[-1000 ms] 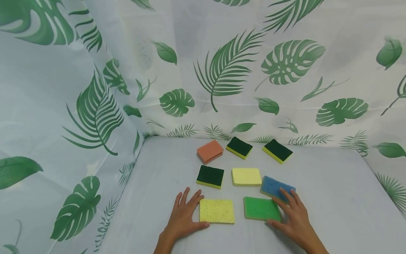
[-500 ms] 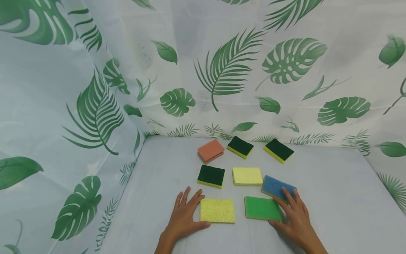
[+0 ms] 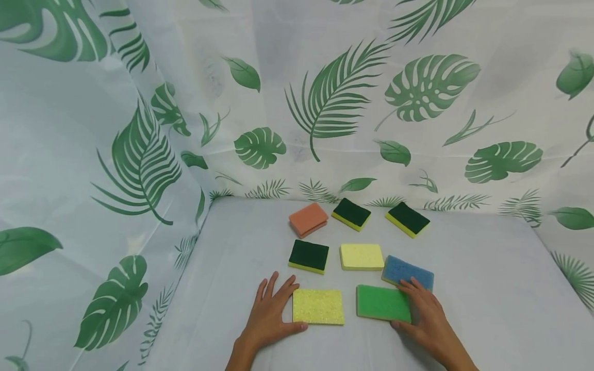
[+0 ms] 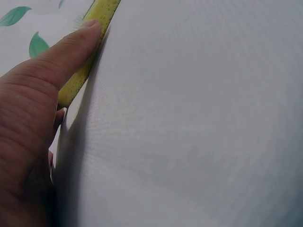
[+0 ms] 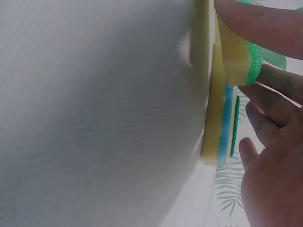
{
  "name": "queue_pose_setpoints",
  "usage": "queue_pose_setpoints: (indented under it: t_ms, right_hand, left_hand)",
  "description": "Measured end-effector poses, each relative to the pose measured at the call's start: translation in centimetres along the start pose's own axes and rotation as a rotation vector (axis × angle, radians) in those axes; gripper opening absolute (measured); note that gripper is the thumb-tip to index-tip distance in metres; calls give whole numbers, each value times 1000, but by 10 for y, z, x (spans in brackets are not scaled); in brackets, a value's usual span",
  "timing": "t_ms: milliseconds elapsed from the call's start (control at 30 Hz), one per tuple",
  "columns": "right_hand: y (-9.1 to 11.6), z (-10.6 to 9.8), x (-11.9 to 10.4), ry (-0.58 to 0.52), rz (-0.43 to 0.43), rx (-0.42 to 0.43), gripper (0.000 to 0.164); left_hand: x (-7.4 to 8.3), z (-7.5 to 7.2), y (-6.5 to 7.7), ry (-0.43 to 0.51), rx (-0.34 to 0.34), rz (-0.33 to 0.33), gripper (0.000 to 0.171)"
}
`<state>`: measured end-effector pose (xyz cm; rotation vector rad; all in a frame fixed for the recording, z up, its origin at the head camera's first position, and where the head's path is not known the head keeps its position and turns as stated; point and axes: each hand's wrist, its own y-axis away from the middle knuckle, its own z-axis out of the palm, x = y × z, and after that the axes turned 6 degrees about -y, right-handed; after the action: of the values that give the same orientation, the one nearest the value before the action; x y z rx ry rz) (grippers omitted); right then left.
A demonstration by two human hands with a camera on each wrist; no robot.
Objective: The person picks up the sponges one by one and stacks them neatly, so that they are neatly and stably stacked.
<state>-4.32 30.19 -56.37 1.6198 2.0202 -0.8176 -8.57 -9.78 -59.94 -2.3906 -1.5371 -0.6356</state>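
My left hand (image 3: 267, 319) holds a speckled yellow sponge (image 3: 318, 307) by its left end, thumb on the near edge and index finger at the far edge. In the left wrist view the thumb presses along the side of that sponge. My right hand (image 3: 429, 319) pinches a green-topped sponge (image 3: 383, 303) at its right end between thumb and fingers. From the right wrist, the green sponge's yellow end (image 5: 235, 59) shows between them, seemingly a little off the table. Just behind the right fingers lies a blue-topped sponge (image 3: 405, 272), partly hidden by them.
Behind the hands lie a dark green sponge (image 3: 308, 255) and a pale yellow sponge (image 3: 362, 256). Further back are an orange sponge (image 3: 308, 219) and two more dark-topped sponges, one in the middle (image 3: 351, 214), one right (image 3: 407, 219). Leaf-patterned cloth (image 3: 325, 170) borders the white table (image 3: 223, 247).
My right fingers have drawn in from over the blue sponge to the green one, which has shifted slightly left. The left hand and its yellow sponge have stayed put.
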Motion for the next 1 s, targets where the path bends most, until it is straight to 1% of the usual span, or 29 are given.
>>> queue_pose_setpoints:
  t_ms: [100,233,300,500,667,800,1000]
  right_hand:
    - [-2,-1,-5,15,41,-30,86]
    - [-3,-3,-12,17,136,-87,88]
    - [-4,-3,-14,12,161,-95,87]
    - [-6,-1,-18,-4,176,-74,85]
    - [-9,1,-22,-22,206,-93,85]
    - [-11,1,-25,-35,199,-94,85]
    - [-14,5,-30,-73,194,-99,84]
  left_hand:
    - [0,-1,0,-7,-7,-4,98]
    - [1,-1,1,-14,-9,-8,98]
    - [0,0,0,-15,-5,-8,97]
    - [0,0,1,-6,12,1,97]
    - [0,1,0,-16,7,0,98]
    - [0,0,0,-23,2,0,97]
    - [0,0,1,-7,3,1,96]
